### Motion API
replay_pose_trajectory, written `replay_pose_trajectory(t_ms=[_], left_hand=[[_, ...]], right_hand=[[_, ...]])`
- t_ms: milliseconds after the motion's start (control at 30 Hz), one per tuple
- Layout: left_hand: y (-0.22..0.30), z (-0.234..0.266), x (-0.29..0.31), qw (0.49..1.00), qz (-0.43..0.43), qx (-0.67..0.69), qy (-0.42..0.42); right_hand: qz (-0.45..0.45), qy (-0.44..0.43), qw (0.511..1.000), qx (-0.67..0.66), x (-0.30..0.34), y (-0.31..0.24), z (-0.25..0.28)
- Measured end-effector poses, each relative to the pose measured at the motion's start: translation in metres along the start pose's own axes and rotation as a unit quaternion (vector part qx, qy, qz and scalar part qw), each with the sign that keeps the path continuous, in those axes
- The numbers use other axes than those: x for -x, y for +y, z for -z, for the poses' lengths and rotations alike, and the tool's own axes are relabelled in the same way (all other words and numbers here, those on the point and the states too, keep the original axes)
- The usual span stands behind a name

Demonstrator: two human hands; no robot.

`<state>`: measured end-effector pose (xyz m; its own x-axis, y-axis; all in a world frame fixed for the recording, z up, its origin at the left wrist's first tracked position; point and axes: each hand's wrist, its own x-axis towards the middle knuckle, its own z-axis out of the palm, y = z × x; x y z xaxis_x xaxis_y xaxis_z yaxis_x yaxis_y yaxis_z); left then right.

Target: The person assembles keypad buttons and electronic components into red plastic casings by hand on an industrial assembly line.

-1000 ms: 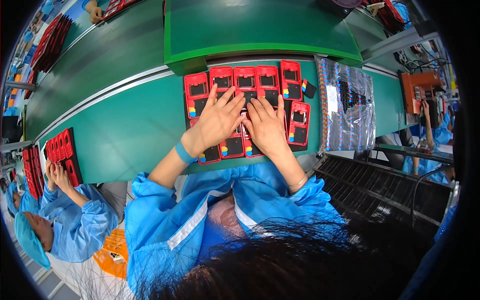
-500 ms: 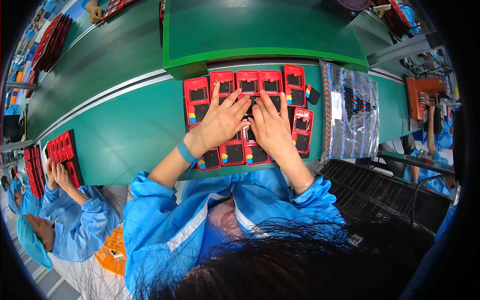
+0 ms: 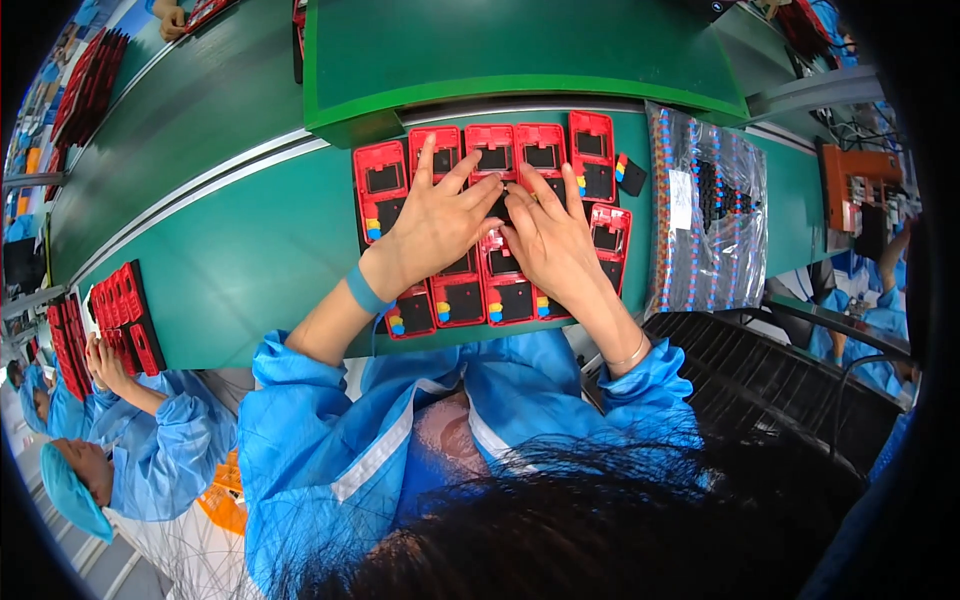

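Note:
Two rows of red plastic device housings (image 3: 382,178) lie on the green bench, each with a dark window and a black panel; blue and yellow pieces show on several. My left hand (image 3: 435,225) rests over the middle of the rows, palm down, fingers spread, a blue band on its wrist. Beside it my right hand (image 3: 552,240) has its fingers apart and slightly bent. Both hands' fingertips come close together at a black panel (image 3: 504,205) in a middle housing. Neither hand is seen gripping anything; the parts beneath the palms are hidden.
A loose black panel with coloured pieces (image 3: 630,175) lies right of the rows. Next to it is a clear plastic bag (image 3: 735,255) of black parts with red and blue pieces. A raised green shelf (image 3: 520,45) borders the far side. At left, a co-worker handles red housings (image 3: 122,315).
The view has shifted a little. My right hand's fingers are more bent and somewhat farther apart. My left hand stays over the same housings. The co-worker's hands at left have moved slightly.

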<state>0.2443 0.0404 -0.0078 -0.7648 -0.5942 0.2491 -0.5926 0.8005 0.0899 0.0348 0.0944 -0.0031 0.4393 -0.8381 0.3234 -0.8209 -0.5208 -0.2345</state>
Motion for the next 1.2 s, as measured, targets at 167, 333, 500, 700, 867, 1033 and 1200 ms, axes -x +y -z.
replay_pose_trajectory(t_ms=[167,333,500,700,867,1033,1200], left_hand=[[0.006,0.001,-0.005,0.997,-0.023,-0.063,-0.030],[0.005,-0.006,0.004,1.000,-0.008,0.010,-0.008],[0.015,-0.003,-0.001,0.999,-0.015,0.044,0.021],[0.023,-0.022,-0.035,0.994,-0.039,0.099,0.017],[0.029,-0.019,-0.046,0.997,-0.031,0.068,-0.034],[0.038,-0.034,-0.055,0.996,-0.062,0.063,0.035],[0.048,-0.041,-0.091,0.994,-0.075,0.079,0.019]], right_hand=[[-0.002,-0.019,1.000,0.002,-0.011,0.001,-0.006],[0.004,-0.011,0.999,-0.045,-0.010,0.003,0.011],[-0.062,0.028,0.997,-0.026,0.019,0.017,0.009],[-0.079,-0.007,0.993,-0.085,0.017,0.033,0.010],[-0.112,0.092,0.987,-0.068,0.034,0.063,0.033],[-0.113,0.042,0.992,0.047,0.035,0.095,0.027],[-0.106,0.046,0.993,0.038,0.025,0.102,0.028]])
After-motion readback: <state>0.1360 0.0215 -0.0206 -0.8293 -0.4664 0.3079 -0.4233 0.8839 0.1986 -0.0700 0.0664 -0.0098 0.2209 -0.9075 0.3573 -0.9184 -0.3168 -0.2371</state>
